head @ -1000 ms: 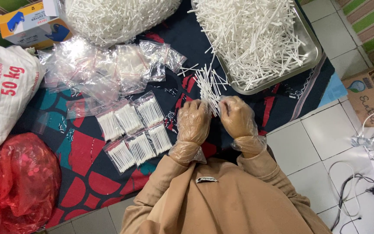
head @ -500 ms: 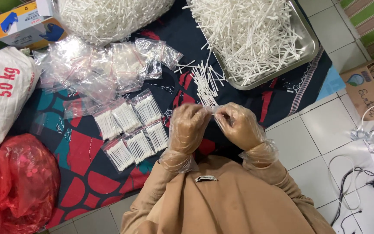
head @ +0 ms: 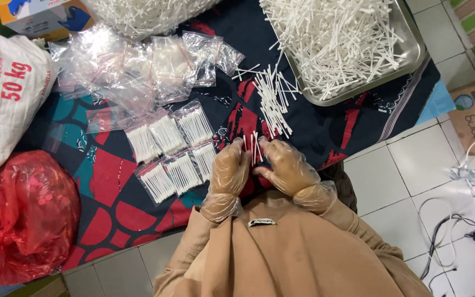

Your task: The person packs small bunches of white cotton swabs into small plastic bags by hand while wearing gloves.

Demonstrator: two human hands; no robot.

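Note:
Both my hands wear thin clear plastic gloves. My left hand (head: 231, 168) and my right hand (head: 285, 166) are close together over the patterned cloth (head: 111, 181), pinching a small bunch of white cotton swabs (head: 253, 147) upright between them. Just beyond lies a loose pile of swabs (head: 272, 102) on the cloth. Left of my hands sit several small clear bags filled with swabs (head: 172, 148), laid in two rows.
A metal tray (head: 413, 52) heaped with swabs stands at the upper right. Empty clear bags (head: 138, 60) lie at the upper left. A white sack (head: 1, 93), a red plastic bag (head: 20, 217), a cardboard box (head: 471, 118) and cables (head: 457, 231) surround the cloth.
My hands have pulled back from the loose pile toward my body, carrying a small bunch of swabs, and now hold it lower and closer.

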